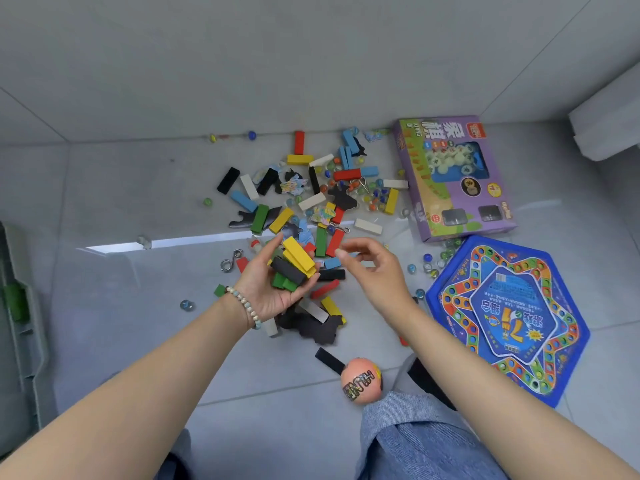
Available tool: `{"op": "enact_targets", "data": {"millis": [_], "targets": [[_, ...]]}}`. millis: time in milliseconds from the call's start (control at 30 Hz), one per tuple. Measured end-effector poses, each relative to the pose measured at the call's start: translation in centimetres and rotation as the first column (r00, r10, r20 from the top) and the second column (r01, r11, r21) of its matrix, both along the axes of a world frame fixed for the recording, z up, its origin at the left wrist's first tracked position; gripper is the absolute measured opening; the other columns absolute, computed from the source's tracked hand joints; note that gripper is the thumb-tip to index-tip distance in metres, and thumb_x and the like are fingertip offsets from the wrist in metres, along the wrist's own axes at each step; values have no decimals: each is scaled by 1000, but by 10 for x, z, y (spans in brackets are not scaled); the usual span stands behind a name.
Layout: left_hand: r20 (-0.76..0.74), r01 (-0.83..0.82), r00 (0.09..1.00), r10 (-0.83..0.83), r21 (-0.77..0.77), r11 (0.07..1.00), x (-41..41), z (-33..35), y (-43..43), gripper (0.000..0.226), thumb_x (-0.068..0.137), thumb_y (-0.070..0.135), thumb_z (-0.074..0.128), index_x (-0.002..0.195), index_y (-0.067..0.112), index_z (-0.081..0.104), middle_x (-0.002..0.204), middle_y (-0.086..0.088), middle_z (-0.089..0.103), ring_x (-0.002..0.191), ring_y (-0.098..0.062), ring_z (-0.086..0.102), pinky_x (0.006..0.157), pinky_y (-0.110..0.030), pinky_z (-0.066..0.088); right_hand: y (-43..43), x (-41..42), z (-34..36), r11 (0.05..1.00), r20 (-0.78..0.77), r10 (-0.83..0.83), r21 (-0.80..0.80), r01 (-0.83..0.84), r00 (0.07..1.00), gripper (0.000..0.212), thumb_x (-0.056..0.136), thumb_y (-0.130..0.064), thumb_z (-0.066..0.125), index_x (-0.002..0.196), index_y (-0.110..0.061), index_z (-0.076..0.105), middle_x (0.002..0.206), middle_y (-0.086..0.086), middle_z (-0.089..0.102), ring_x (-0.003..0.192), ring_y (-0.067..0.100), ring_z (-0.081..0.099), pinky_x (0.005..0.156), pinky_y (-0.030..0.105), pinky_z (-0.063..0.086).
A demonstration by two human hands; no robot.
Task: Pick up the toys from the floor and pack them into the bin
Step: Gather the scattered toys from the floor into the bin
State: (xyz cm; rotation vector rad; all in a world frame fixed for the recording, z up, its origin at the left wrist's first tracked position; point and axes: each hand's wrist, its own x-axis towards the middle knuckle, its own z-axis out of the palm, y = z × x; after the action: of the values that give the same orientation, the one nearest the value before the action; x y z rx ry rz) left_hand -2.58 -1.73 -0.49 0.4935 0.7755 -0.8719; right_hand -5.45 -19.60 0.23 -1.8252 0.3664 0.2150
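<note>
Several coloured wooden blocks (304,188), marbles (375,194) and puzzle pieces lie scattered on the grey floor ahead of me. My left hand (273,285), palm up with a bead bracelet at the wrist, holds a small stack of blocks (294,265): yellow on top, black and green beneath. My right hand (374,268) hovers just right of that stack, fingers loosely curled and empty, above the pile. A grey-green bin (20,306) shows only partly at the left edge.
A purple chess-set box (453,178) lies at the right, a blue hexagonal board-game box (509,317) nearer me. A pink ball (362,381) rests by my knee. Stray marbles dot the floor; a wall runs behind the pile.
</note>
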Motion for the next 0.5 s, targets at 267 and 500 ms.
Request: {"op": "enact_targets", "data": {"millis": [267, 500], "targets": [[11, -28, 1000, 27, 73, 997, -2, -3, 17, 45, 83, 49, 58, 92, 5, 62, 78, -13, 69, 68, -23, 69, 66, -31, 57, -13, 1, -49, 899, -136, 315, -275, -341, 939, 44, 71, -29, 81, 111, -21, 65, 117, -4, 47, 116, 10, 41, 99, 14, 27], [-6, -26, 1000, 27, 127, 992, -3, -9, 32, 50, 78, 49, 63, 107, 8, 59, 89, -11, 65, 71, -22, 68, 55, -30, 59, 0, -3, -51, 836, -105, 276, -464, -292, 956, 51, 69, -35, 80, 113, -23, 57, 107, -10, 41, 110, 12, 35, 90, 20, 30]]}}
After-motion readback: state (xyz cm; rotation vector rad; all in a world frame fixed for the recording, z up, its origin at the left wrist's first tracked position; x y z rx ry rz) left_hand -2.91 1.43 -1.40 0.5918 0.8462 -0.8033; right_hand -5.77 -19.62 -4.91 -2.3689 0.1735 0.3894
